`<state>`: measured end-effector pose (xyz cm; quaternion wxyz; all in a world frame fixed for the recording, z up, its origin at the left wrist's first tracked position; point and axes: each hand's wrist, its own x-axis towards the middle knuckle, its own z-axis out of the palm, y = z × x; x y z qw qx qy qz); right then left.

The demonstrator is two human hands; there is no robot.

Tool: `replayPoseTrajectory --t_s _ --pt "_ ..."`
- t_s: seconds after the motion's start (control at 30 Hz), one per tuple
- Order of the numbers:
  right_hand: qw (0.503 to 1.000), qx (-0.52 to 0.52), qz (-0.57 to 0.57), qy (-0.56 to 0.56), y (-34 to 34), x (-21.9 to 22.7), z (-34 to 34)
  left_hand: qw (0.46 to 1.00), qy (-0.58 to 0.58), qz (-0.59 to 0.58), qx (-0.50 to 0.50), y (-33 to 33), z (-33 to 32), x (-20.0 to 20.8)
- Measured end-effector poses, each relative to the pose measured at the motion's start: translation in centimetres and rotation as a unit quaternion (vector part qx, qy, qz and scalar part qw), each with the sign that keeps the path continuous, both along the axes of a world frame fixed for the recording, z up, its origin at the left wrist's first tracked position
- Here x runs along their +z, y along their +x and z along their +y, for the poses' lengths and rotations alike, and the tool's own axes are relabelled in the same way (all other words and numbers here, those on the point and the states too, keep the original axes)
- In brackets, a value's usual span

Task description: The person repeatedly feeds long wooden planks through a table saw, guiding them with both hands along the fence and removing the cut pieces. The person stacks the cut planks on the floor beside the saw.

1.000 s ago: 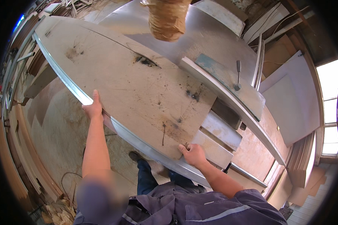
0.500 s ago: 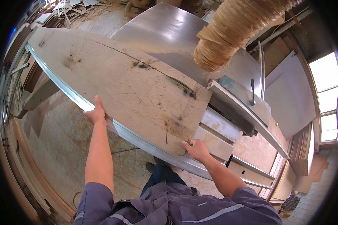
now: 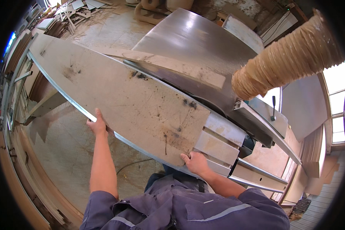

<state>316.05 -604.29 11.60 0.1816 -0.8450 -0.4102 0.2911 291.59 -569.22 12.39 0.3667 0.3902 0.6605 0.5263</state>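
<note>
A long, stained wooden board [image 3: 115,99] lies slantwise on the sliding carriage of a table saw. My left hand [image 3: 99,123] grips its near edge about halfway along, thumb on top and fingers underneath. At its near right corner my right hand [image 3: 196,163] is closed, with the thumb on the board and the fingers curled against the end. Beyond the board's far edge a narrow strip [image 3: 180,67] of the same wood rests on the metal saw table [image 3: 172,30], separated by a gap that widens to the right. The saw blade is not clearly visible.
A ribbed tan hose [image 3: 291,53] hangs over the table at the right. The saw fence [image 3: 270,130] and a black lever [image 3: 273,108] are below it. Stacked boards [image 3: 312,149] stand far right; planks [image 3: 38,180] line the left. Wood scraps [image 3: 74,11] lie at back left.
The strip along the board's far side, previously bordered by a thin slit, now stands apart from it. In the picture the hose appears farther right. Both hands keep their hold.
</note>
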Motion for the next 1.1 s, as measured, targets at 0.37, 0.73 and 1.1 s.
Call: replayPoseTrajectory --t_s 0.37,0.73,1.1 --pt "1.0 0.009 0.001 -0.017 -0.2 0.5 -0.9 0.994 0.024 0.03 -0.102 -2.1 1.2 -1.6" --pt "0.937 -0.048 -0.277 0.207 3.7 6.5 3.0 0.97 0.039 -0.088 -0.222 -2.9 0.9 -2.0" --pt "0.871 0.083 -0.466 0.131 18.5 8.9 15.1 0.973 -0.037 0.0 -0.229 -5.2 0.2 -0.7"
